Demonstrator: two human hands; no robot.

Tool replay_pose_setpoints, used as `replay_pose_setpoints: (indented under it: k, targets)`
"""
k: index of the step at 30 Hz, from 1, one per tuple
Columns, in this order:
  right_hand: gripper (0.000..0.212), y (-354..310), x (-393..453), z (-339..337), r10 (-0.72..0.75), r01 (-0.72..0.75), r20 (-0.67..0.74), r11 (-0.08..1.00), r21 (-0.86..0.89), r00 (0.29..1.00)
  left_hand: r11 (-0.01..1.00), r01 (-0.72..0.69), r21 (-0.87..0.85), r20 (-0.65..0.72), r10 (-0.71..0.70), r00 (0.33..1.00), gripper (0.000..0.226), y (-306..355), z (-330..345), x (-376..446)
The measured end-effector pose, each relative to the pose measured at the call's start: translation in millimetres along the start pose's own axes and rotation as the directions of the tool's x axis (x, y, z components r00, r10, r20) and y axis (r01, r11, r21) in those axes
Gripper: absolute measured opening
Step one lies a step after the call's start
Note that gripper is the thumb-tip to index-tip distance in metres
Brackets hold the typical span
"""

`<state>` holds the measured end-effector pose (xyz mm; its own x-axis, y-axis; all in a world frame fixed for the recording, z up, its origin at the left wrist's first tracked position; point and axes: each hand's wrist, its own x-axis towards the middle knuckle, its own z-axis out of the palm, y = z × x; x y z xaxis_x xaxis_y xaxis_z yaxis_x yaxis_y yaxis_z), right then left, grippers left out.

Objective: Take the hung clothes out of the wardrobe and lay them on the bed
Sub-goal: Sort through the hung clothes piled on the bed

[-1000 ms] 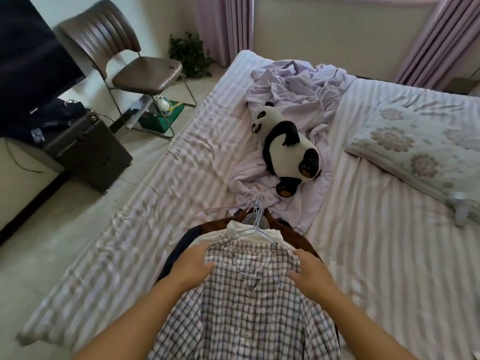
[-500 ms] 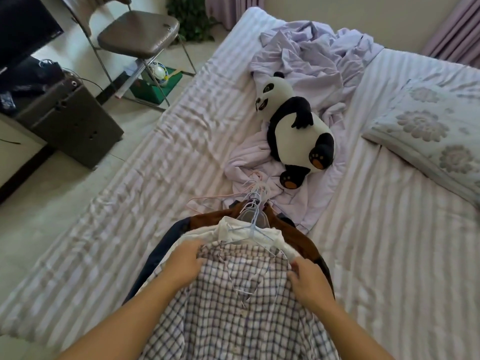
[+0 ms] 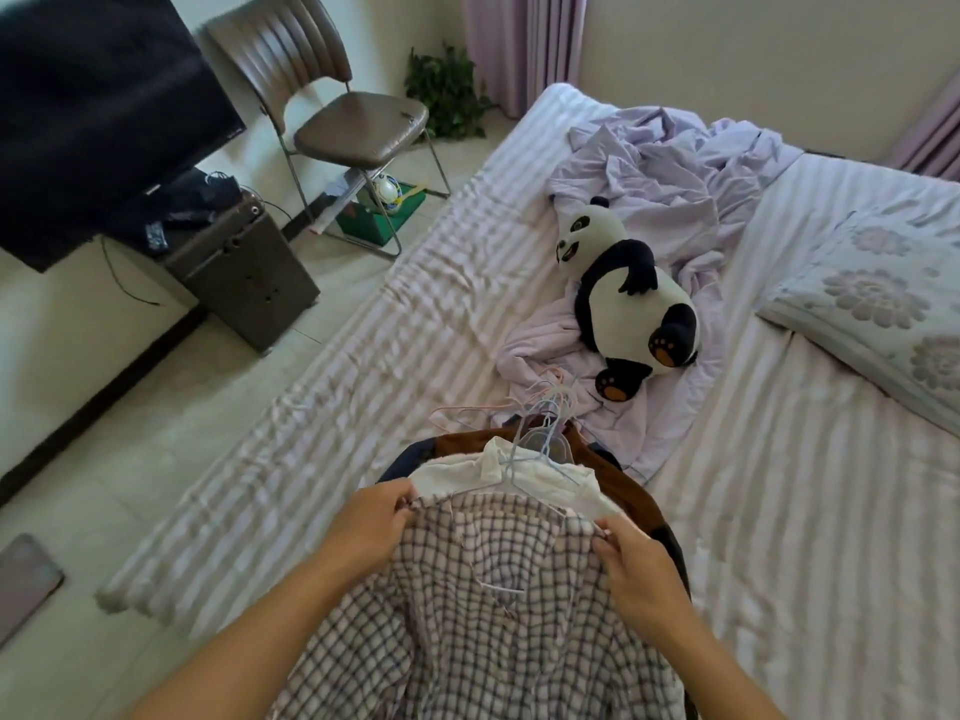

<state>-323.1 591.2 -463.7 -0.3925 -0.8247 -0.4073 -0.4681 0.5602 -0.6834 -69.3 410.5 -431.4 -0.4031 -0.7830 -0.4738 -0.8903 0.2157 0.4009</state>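
Note:
A stack of hung clothes lies on the striped bed (image 3: 363, 366). On top is a checked shirt (image 3: 483, 626); under it show a white garment (image 3: 540, 472), a brown one (image 3: 623, 485) and a dark blue one (image 3: 405, 457). Several wire hangers (image 3: 545, 413) stick out at the stack's far end. My left hand (image 3: 369, 522) pinches the checked shirt's left shoulder. My right hand (image 3: 631, 569) pinches its right shoulder. Both hands lift the shirt's upper edge slightly off the white garment.
A plush panda (image 3: 628, 298) lies on a crumpled lilac sheet (image 3: 670, 163) just beyond the hangers. A flowered pillow (image 3: 878, 304) sits at the right. On the floor to the left are a brown chair (image 3: 358, 127), a dark cabinet (image 3: 244, 272) and a black screen (image 3: 98, 111).
Both hands slid outward from the shirt's chest to its shoulders and closed on the fabric. The camera tilted up and drew back, showing more of the room.

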Motion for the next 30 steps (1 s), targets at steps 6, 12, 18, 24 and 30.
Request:
replay_pose_setpoints:
  k: [6, 12, 18, 24, 30]
  targets:
    - [0.020, -66, -59, -12, -0.241, 0.242, -0.083, 0.970, 0.003, 0.967, 0.986, -0.005, -0.164, -0.109, -0.013, 0.994, 0.024, -15, -65, -100]
    - [0.020, -142, -133, -5, -0.409, 0.410, -0.162, 0.912, -0.025, 0.898, 0.968, -0.039, -0.246, -0.243, -0.022, 0.970, 0.016, -50, -109, -228]
    - [0.018, -224, -206, 7, -0.614, 0.605, -0.081, 0.788, -0.115, 0.785, 0.951, -0.024, -0.309, -0.416, -0.113, 0.902, 0.012, -98, -141, -358]
    - [0.019, -306, -313, 23, -0.743, 0.737, -0.042, 0.668, -0.102, 0.668, 0.937, -0.056, -0.345, -0.555, -0.155, 0.817, 0.012, -140, -156, -513]
    - [0.021, -370, -418, 66, -0.844, 0.843, 0.028, 0.533, -0.073, 0.536, 0.927, -0.045, -0.372, -0.685, -0.241, 0.688, 0.016, -179, -152, -657]
